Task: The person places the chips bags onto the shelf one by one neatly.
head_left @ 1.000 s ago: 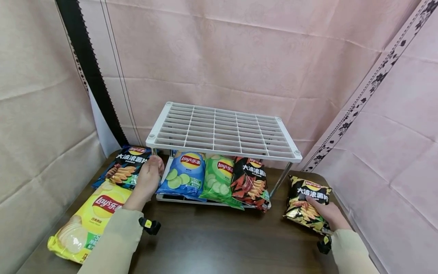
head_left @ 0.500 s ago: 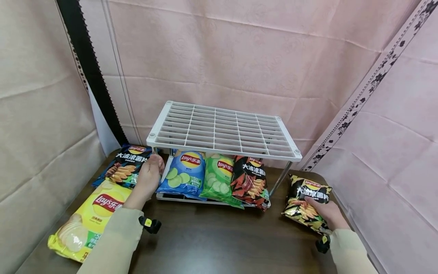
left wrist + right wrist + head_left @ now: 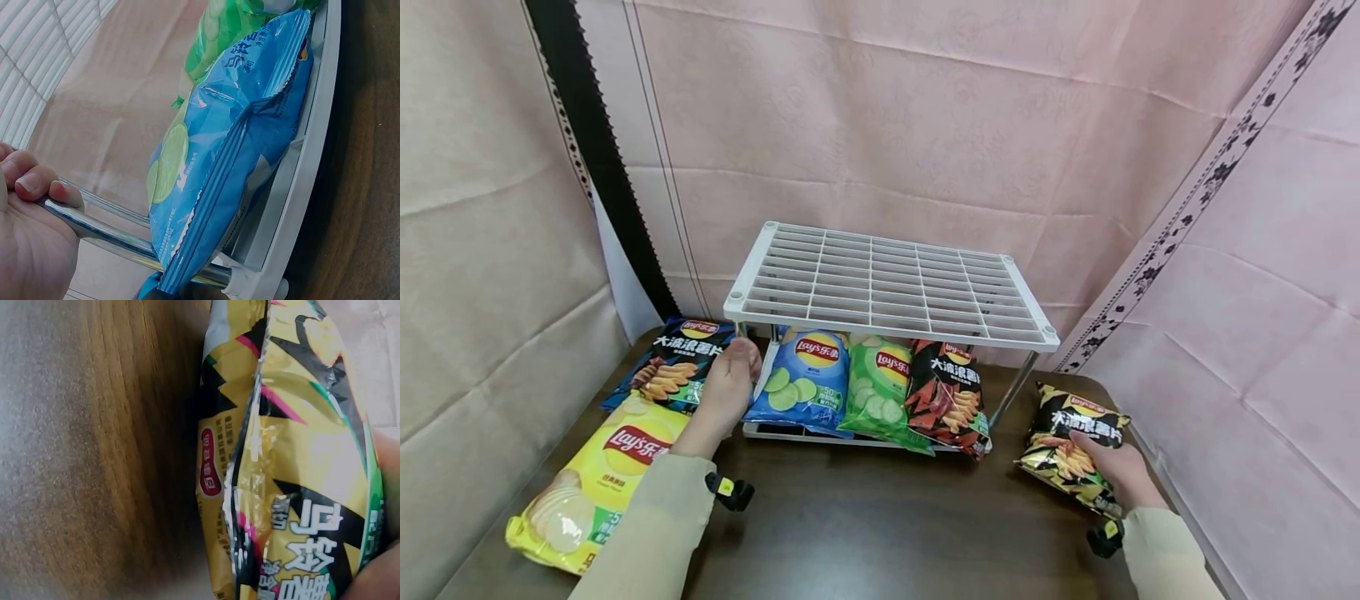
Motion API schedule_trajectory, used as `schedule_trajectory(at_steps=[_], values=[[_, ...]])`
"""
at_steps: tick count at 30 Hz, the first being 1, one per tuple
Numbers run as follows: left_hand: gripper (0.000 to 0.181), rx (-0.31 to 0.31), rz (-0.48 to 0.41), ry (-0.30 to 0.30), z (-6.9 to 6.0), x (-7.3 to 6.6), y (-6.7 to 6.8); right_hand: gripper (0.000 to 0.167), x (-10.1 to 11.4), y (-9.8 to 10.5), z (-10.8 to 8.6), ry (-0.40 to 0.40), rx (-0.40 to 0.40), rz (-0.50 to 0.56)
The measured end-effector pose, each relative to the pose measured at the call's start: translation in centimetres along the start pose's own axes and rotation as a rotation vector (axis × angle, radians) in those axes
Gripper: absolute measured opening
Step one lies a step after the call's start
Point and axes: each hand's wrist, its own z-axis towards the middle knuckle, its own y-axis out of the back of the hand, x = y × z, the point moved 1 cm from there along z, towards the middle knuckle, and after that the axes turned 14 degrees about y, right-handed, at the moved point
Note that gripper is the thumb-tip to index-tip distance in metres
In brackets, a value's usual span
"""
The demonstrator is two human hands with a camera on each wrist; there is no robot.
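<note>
My left hand (image 3: 726,385) grips the front left metal post (image 3: 112,240) of a white two-tier rack (image 3: 750,268), fingers curled round it in the left wrist view. On the lower tier stand a blue lime chip bag (image 3: 797,383), a green cucumber chip bag (image 3: 877,396) and a black-and-red chip bag (image 3: 951,396), leaning back. Right of the rack, my right hand (image 3: 1123,473) holds a black-and-gold chip bag (image 3: 1052,450), thumb over its front; the other fingers are hidden behind it. The right wrist view shows this bag's side seam (image 3: 253,437) close up.
A yellow chip bag (image 3: 613,475) lies on the dark wooden table (image 3: 880,533) at the left. Behind it is a dark blue chip bag (image 3: 673,367), partly covered by the left hand. Pink cloth walls (image 3: 925,125) enclose the table's back and sides.
The black-and-gold chip bag in my right hand has tilted slightly, its lower left corner shifting a little left. The rack has shifted very slightly; my left hand stays on the post.
</note>
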Motion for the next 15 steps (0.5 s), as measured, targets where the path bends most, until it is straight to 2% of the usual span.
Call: schedule_trajectory(at_steps=[7, 15], values=[[0.055, 0.017, -0.021, -0.01, 0.03, -0.05, -0.17, 0.133, 0.13, -0.08, -0.59, 0.002, -0.013, 0.008], [0.058, 0.012, -0.009, 0.034, -0.09, -0.15, -0.04, 0.13, 0.73, 0.28, -1.06, 0.017, -0.041, 0.019]])
